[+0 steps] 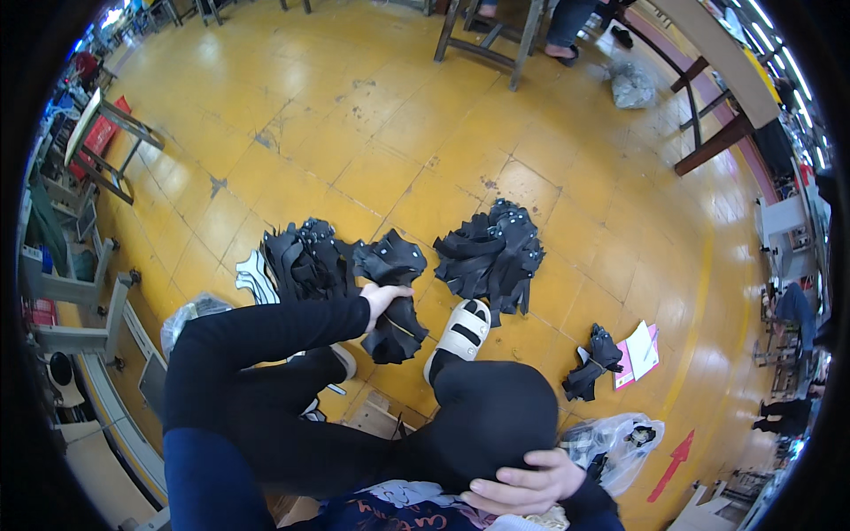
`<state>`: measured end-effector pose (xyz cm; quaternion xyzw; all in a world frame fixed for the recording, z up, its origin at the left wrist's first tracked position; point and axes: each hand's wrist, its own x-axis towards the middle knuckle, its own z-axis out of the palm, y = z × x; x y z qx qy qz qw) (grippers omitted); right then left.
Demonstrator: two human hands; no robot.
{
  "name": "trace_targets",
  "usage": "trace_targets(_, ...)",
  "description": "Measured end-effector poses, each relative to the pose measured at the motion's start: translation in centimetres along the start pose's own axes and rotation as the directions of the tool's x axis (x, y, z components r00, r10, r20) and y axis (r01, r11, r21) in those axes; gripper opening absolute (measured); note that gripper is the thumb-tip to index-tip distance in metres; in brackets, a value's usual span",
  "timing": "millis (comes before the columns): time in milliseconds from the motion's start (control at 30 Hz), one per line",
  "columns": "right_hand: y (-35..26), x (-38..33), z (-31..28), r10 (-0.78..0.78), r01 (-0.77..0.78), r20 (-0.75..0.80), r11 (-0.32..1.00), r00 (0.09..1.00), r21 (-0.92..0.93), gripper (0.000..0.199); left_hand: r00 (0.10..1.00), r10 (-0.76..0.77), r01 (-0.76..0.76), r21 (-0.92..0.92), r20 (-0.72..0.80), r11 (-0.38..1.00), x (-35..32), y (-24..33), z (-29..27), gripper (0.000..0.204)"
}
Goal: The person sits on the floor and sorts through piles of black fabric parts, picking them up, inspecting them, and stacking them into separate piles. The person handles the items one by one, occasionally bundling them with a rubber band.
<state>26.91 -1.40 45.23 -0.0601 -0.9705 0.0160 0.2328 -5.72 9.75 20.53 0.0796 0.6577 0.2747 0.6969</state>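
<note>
My left hand point(386, 302) reaches down between my knees, its fingers closed round the narrow middle of a bundle of black cut material pieces point(396, 340). The bundle's wider ends spread above and below my grip. Left of it lies a heap of black strips with small shiny dots point(309, 260). A similar black heap point(497, 252) sits to the right, just beyond my white sandal point(462, 334). My right hand point(529, 484) rests on my right thigh with fingers extended, holding nothing.
White dark-edged cut pieces point(257, 278) lie beside the left heap. Right of me are a small tied black bundle point(593, 363), white paper on a pink sheet point(641, 352) and a clear plastic bag point(622, 447). Stools point(111, 142) and a table point(722, 62) stand farther off.
</note>
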Motion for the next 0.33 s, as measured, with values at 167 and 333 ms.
trace_targets(167,8.2,0.1,-3.6,-0.235,0.113,0.419,0.949,0.877,0.295,0.033,0.994,-0.089,0.090,-0.016,0.056,0.996,12.7,-10.4,0.2,0.046)
trace_targets(333,15.1,1.2,3.9,-0.386,0.291,0.103,0.823,0.917,0.488,0.033,0.957,-0.253,0.283,0.261,-0.142,0.923,15.1,-16.7,-0.3,0.058)
